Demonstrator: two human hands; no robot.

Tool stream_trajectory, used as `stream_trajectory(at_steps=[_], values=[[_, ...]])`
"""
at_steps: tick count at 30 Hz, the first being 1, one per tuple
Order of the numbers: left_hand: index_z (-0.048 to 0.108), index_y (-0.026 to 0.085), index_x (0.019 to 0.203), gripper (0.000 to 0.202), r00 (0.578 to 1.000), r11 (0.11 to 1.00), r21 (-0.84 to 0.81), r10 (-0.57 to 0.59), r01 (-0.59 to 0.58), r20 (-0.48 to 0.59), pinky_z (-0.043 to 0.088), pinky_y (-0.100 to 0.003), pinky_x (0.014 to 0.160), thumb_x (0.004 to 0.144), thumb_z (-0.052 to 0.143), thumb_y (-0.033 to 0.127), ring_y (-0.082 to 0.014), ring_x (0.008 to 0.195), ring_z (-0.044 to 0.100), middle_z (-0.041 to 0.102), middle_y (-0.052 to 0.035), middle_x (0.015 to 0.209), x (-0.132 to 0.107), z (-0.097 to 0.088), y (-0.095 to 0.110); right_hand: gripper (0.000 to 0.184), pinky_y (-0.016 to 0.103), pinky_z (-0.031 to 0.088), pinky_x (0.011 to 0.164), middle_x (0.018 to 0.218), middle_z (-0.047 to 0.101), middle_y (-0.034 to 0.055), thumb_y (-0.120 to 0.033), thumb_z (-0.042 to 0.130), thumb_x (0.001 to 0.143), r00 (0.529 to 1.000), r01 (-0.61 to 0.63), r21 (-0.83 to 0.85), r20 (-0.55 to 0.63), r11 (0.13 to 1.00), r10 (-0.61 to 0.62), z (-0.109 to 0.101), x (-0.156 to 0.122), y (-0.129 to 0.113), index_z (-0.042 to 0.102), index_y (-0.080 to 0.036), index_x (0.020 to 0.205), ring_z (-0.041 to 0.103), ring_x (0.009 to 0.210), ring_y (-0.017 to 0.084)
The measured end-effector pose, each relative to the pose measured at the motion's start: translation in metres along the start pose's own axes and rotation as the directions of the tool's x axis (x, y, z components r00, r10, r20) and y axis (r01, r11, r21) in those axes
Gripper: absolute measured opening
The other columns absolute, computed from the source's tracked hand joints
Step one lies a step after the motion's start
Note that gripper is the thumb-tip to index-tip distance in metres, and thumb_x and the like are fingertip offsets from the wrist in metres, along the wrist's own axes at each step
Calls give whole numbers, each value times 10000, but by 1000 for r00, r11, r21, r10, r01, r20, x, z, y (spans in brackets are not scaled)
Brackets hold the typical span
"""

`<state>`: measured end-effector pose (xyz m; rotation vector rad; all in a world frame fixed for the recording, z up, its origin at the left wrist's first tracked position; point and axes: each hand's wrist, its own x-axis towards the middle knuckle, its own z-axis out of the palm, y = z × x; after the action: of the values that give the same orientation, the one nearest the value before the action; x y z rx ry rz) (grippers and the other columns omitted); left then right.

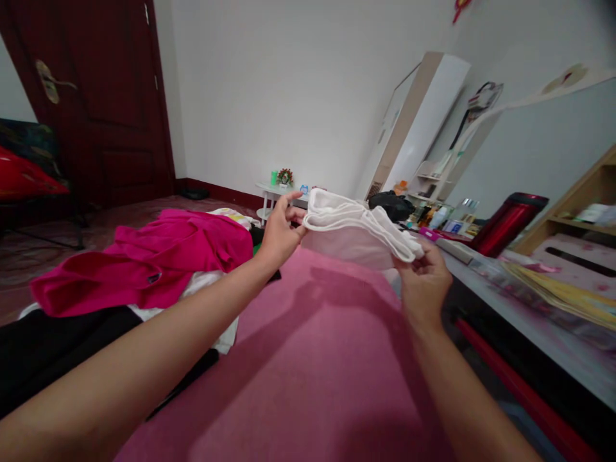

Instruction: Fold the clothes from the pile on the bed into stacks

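Observation:
Both arms reach forward over a pink bedspread-like surface (pixel 298 385), holding a folded white cloth (pixel 351 221) in the air between them. It has thick white edges and a thin, sheer part hanging below; what kind of garment or cloth it is I cannot make out. My left hand (pixel 282 228) pinches its left end, with some fingers raised. At the right end, my right hand (pixel 423 279) grips the cloth between thumb and fingers. Shadows of the arms fall on the pink surface beneath.
On the left lies a heap of clothes, with a bright pink garment (pixel 168 250) on top of black cloth (pixel 72 350). A dresser (pixel 529 308) runs along the right, bearing a red thermos (pixel 507 221) and several bottles. Behind stands a small white table (pixel 276 188).

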<state>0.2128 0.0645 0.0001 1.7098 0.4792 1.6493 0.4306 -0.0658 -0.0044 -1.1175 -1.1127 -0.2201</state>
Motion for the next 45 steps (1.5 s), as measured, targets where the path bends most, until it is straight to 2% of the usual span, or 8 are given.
stream_trajectory(at_steps=[4,10,17,22,27,34,40,45], values=[[676,143,971,271,977,974,225,-83,38,195,471,-281,780,707,621,115,-201,893,619,688,-70,935,-55,-16,-35,305,316,486,825,1020,659,71,-232,588,697,982,-93,-120,154,988,111,-21,-54,35,632,-174,993,618,925,202],[636,178,514,279,772,852,516,-387,90,505,452,-264,751,606,453,-12,-158,721,612,664,-19,678,-138,-54,-89,344,381,438,936,1000,673,45,-119,429,585,762,-126,-325,573,937,302,-66,-143,83,675,-233,796,602,1008,231],[666,179,875,257,901,824,565,-269,33,340,416,-306,870,752,468,70,-203,959,565,645,-65,952,-136,-30,-65,241,360,409,932,1051,624,68,-151,456,716,919,-52,-317,357,947,170,-46,-105,57,597,-215,900,561,1030,230],[659,180,767,196,802,819,565,-272,-97,532,402,-302,812,867,496,224,-197,863,558,632,-61,862,-158,-15,-57,175,285,425,752,860,639,46,-254,443,856,791,68,-455,567,888,230,-14,-126,62,611,-205,846,587,835,198],[623,179,682,257,830,711,692,-310,-121,464,378,-312,761,881,498,283,-198,776,541,614,-54,744,-161,-17,-57,279,265,358,614,714,614,19,-308,421,902,683,254,-605,665,755,303,-7,-152,56,581,-222,691,575,672,171],[632,167,997,259,856,556,817,-487,151,173,410,-307,771,813,571,339,-233,892,592,648,-101,977,-154,-24,-64,330,334,455,827,1082,618,113,-364,486,832,874,-97,-573,342,814,345,-23,-140,86,562,-179,1095,602,944,232],[694,153,862,478,778,350,932,-611,99,147,396,-398,791,779,541,598,-328,859,627,687,-176,869,-152,-18,-61,625,401,460,861,1164,612,173,-494,555,782,775,-210,-642,350,737,526,-26,-141,107,463,-125,1279,604,1023,297],[657,144,821,347,756,458,883,-614,107,227,423,-356,732,766,586,480,-304,850,622,667,-157,891,-154,-10,-67,608,386,469,833,1132,643,118,-387,659,698,736,-245,-660,351,710,580,-14,-139,100,495,-200,1254,618,1005,301]])
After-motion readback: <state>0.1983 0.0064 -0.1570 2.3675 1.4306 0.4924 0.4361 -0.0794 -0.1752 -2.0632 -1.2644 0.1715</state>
